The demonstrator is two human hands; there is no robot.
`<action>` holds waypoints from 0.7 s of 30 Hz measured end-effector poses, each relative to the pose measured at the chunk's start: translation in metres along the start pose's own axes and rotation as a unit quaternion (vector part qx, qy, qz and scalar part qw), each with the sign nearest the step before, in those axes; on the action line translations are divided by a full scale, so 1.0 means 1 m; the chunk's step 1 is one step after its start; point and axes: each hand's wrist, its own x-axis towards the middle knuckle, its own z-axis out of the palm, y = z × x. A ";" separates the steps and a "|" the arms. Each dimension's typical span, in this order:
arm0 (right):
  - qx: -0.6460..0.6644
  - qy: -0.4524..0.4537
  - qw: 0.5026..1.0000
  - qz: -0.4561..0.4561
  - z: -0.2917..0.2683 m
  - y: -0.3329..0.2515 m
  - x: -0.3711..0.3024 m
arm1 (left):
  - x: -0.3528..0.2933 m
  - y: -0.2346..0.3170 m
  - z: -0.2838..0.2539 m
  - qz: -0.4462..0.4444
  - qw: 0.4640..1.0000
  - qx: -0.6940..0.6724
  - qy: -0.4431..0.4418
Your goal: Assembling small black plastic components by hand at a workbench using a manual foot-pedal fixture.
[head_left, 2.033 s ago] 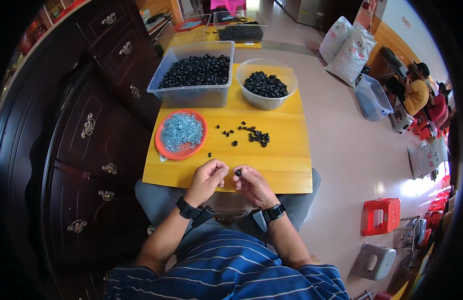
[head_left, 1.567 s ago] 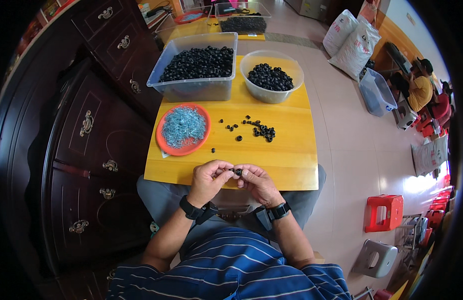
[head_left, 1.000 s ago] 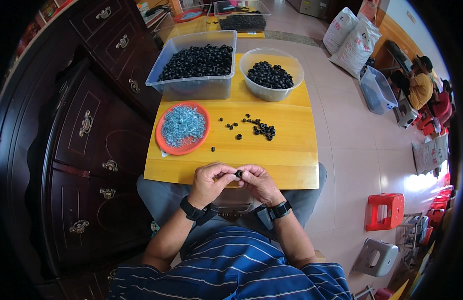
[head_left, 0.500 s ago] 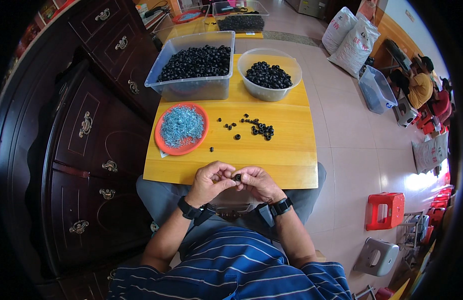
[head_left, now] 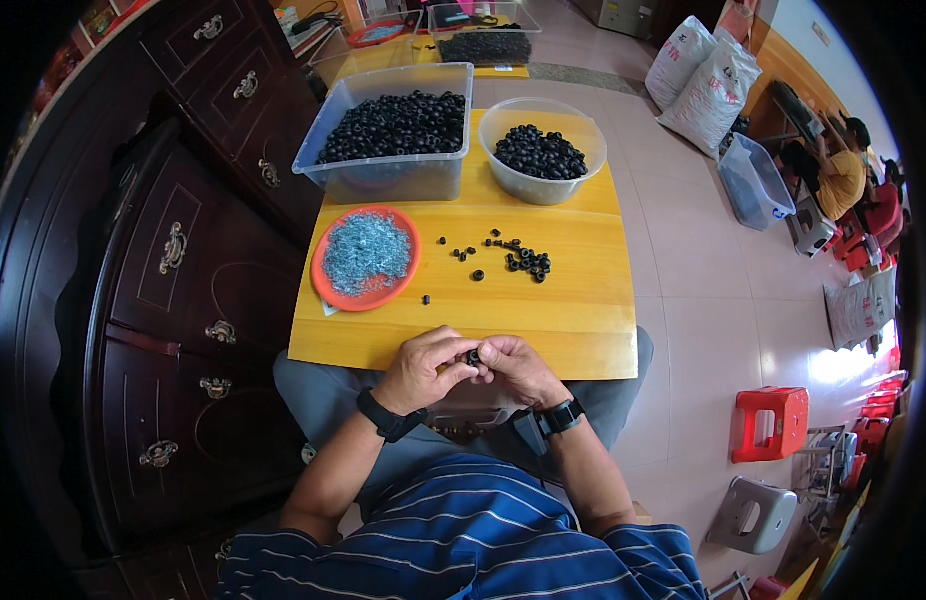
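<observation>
1. The left hand [head_left: 420,368] and right hand [head_left: 518,366] meet at the near edge of the yellow table [head_left: 573,320], fingertips pinching one small black ring [head_left: 473,356] between them.
2. Beyond the hands — an orange plate [head_left: 328,292] of small silvery bits, and loose black rings [head_left: 523,260] scattered mid-table.
3. At the far edge stand a clear bin [head_left: 383,175] and a round bowl [head_left: 543,188] — both holding black rings.

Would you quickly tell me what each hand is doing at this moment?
Left hand: closed, fingertips pinching the small black rubber ring.
Right hand: closed, fingertips on the same ring, at the yellow wooden table's near edge.
</observation>
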 end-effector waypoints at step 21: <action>-0.016 0.029 0.999 -0.018 0.013 0.001 0.000 | -0.011 0.003 0.001 0.018 0.996 0.051 0.071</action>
